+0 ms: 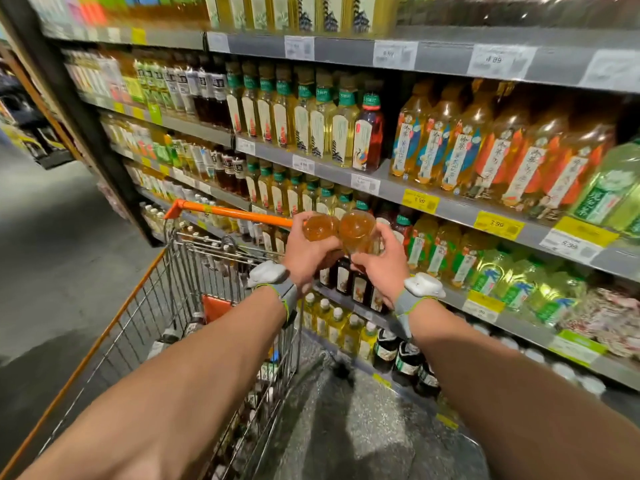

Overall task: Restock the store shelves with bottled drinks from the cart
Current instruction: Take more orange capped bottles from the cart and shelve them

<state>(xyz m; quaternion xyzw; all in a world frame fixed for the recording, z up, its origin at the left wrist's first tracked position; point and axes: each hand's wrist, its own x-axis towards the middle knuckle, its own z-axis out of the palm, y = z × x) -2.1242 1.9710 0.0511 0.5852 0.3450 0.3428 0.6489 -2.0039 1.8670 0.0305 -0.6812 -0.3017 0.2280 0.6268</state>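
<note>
I have both arms out in front of me, each hand wrapped round a drink. My left hand (311,258) grips the left bottle (319,228) with fingers curled round its body, and my right hand (381,265) grips the right bottle (356,227) the same way. Both bottles hold amber liquid and are tipped so that their round bases face me. They are side by side and look to be touching, raised above the far right corner of the cart (145,323), just past the right end of its orange handle bar (235,213), in front of the shelves (433,199).

Each wrist wears a grey band with a white unit on top: left band (273,282), right band (420,289).

The shelves run from the upper left to the right edge, packed with upright tea bottles, mostly pale yellow and amber ones. One dark red bottle (369,133) stands at the front edge of the second tier. Yellow price tags (498,225) sit along the shelf edges — their print is blurred. The wire cart stands on my left, beside the lower tiers.
</note>
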